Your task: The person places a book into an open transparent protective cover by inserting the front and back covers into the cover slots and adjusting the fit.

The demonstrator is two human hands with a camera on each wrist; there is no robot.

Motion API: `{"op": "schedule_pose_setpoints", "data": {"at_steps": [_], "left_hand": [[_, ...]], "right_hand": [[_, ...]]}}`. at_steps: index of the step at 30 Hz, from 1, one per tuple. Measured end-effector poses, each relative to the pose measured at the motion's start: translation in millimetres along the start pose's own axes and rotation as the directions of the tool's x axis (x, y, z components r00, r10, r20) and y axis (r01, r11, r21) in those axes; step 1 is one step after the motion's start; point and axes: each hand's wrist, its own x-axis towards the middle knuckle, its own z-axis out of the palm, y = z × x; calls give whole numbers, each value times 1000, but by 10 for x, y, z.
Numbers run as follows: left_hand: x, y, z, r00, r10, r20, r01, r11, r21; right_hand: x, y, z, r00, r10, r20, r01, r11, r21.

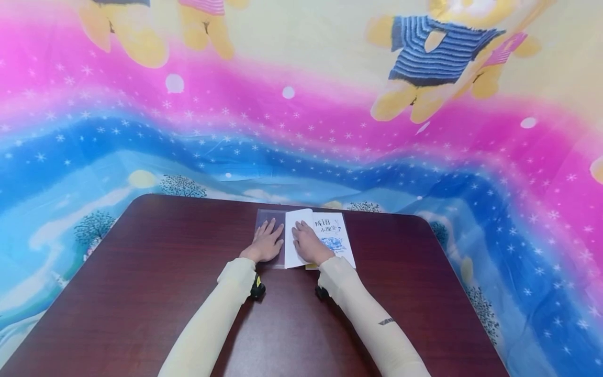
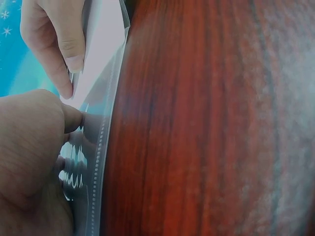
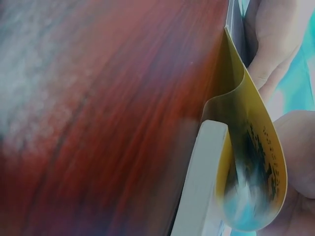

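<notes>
An open book (image 1: 347, 246) lies near the table's far edge, its right page printed with a title and a blue drawing. Its cover is turned to the left, white side up, and its yellow outer face (image 3: 268, 157) bows up in a loop beside the page block (image 3: 194, 187). Left of it lies a clear plastic book cover (image 1: 275, 213), partly under the white flap (image 1: 297, 217). My left hand (image 1: 267, 244) rests on the plastic with its fingers spread. The right hand (image 1: 309, 244) presses on the white flap, fingers extended.
The dark red wooden table (image 1: 155, 283) extends on both sides and toward me. Behind it hangs a patterned cloth (image 1: 292, 131) with bears and snowflakes. Each wrist carries a small black device (image 1: 257, 289) below the sleeve.
</notes>
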Motion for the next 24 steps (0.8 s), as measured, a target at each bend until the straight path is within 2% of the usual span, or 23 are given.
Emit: {"op": "schedule_pose_setpoints", "data": {"at_steps": [17, 24], "left_hand": [[-10, 6, -8, 1000, -3, -11, 3, 1000, 9], [-24, 15, 1, 1000, 9, -19, -10, 1000, -8]], "right_hand": [[40, -69, 18, 999, -12, -36, 11, 1000, -19], [37, -115, 5, 1000, 9, -8, -10, 1000, -25]]}}
